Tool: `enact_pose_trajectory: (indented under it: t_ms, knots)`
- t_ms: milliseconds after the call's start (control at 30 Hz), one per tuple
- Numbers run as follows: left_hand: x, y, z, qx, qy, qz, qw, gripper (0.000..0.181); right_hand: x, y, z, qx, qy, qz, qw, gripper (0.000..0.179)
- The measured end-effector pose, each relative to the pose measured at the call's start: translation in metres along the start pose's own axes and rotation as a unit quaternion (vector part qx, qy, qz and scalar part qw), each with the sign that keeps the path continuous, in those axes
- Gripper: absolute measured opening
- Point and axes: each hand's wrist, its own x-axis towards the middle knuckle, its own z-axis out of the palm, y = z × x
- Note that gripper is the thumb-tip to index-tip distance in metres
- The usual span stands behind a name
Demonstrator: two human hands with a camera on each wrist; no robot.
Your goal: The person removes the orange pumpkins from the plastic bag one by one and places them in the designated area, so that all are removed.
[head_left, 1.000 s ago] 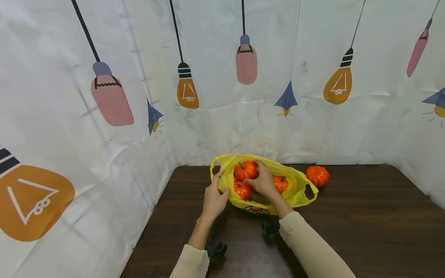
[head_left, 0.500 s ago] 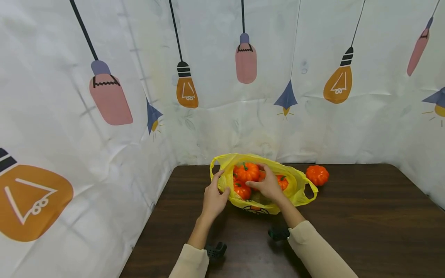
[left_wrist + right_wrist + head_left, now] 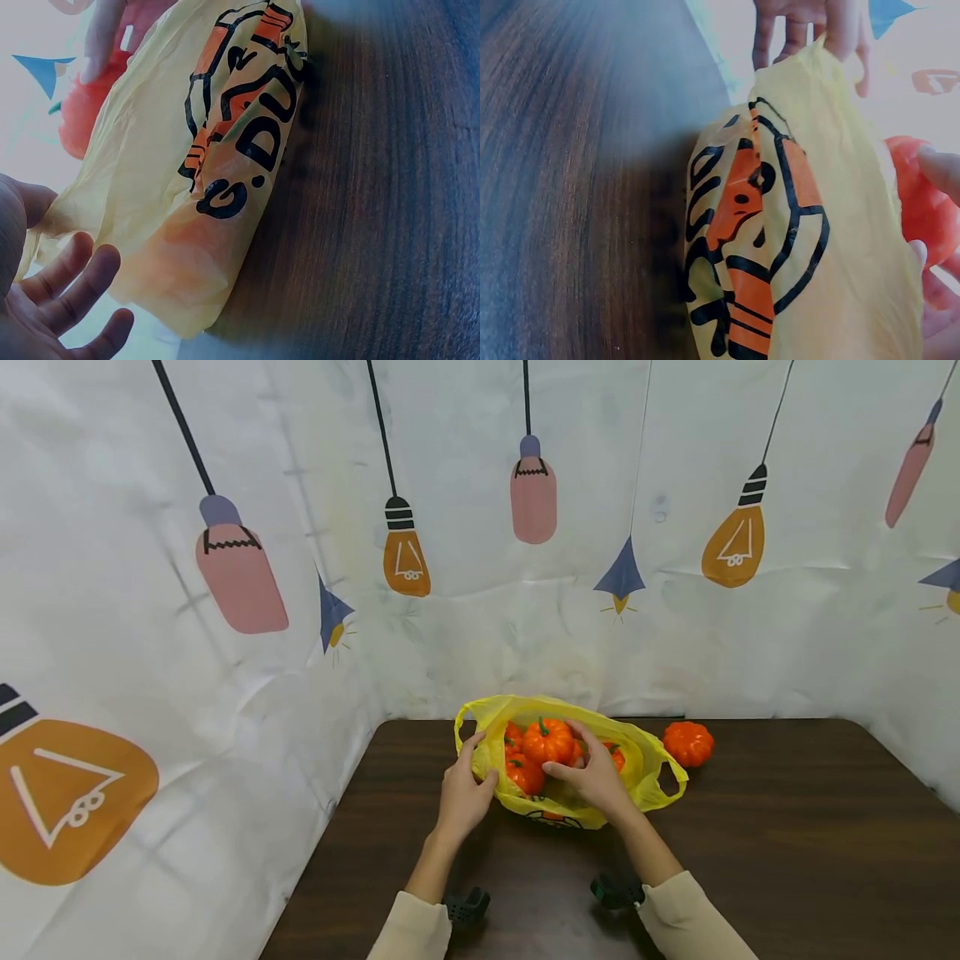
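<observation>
A yellow plastic bag [image 3: 637,789] with loop handles and black lettering lies with its mouth spread. Several shiny orange-red toy pumpkins [image 3: 523,774] sit inside it. At the left side of the mouth, my left hand [image 3: 463,789] holds the bag's edge between thumb and fingers; the left wrist view shows that hand [image 3: 60,292] beside the thin plastic. Thumb and fingers of my right hand [image 3: 597,778] grip one pumpkin [image 3: 546,742] with a green stem, up at the bag's opening. The right wrist view shows this pumpkin [image 3: 922,202] partly hidden behind the bag wall.
Another orange-red pumpkin [image 3: 687,743] stands outside the bag, to its right near the table's back edge. The dark wooden table [image 3: 787,843] extends to the right. White sheets printed with lamps [image 3: 480,643] hang behind and at the left.
My right hand has drawn back to the right and toward me, bringing the gripped pumpkin slightly the same way. The left hand stays at the bag's edge.
</observation>
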Motion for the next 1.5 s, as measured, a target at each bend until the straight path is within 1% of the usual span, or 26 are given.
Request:
enact_pose_trajectory:
  t_ms: [133,233,400,500,667,800,967,1133,1300,1500]
  knots:
    - [0.001,0.0,-0.001,0.0,-0.005,-0.002,1.0,0.062,-0.007,-0.008,-0.004,0.007,-0.008,-0.013,0.9999,0.086]
    - [0.001,0.001,-0.002,0.001,-0.004,-0.004,1.0,0.062,-0.012,-0.014,-0.01,0.007,-0.012,-0.022,0.9996,0.084]
    - [0.001,0.002,-0.003,0.002,-0.006,-0.002,1.0,0.063,-0.018,-0.022,-0.021,-0.013,-0.012,-0.045,0.9988,0.081]
    - [0.0,0.0,-0.004,0.004,-0.007,-0.003,1.0,0.063,-0.021,-0.024,-0.025,-0.027,-0.019,-0.052,0.9981,0.083]
    - [-0.001,-0.004,-0.004,0.008,0.001,-0.007,0.9999,0.064,-0.023,-0.024,-0.031,-0.04,-0.03,-0.055,0.9973,0.083]
    - [-0.002,-0.005,-0.004,0.009,0.001,-0.009,0.9999,0.064,-0.027,-0.026,-0.035,-0.043,-0.036,-0.06,0.9966,0.082]
    - [-0.001,-0.004,-0.001,0.012,-0.006,-0.011,0.9998,0.064,-0.032,-0.03,-0.041,-0.045,-0.029,-0.065,0.9965,0.081]
    - [0.0,-0.004,-0.001,0.011,-0.005,-0.01,0.9999,0.064,-0.034,-0.035,-0.043,-0.054,-0.028,-0.062,0.9962,0.083]
    - [0.0,-0.002,0.0,0.011,-0.005,-0.011,0.9999,0.063,-0.038,-0.041,-0.048,-0.05,-0.026,-0.067,0.9962,0.081]
    - [0.0,-0.002,0.0,0.009,-0.004,-0.014,0.9999,0.063,-0.042,-0.049,-0.057,-0.042,-0.017,-0.06,0.9972,0.079]
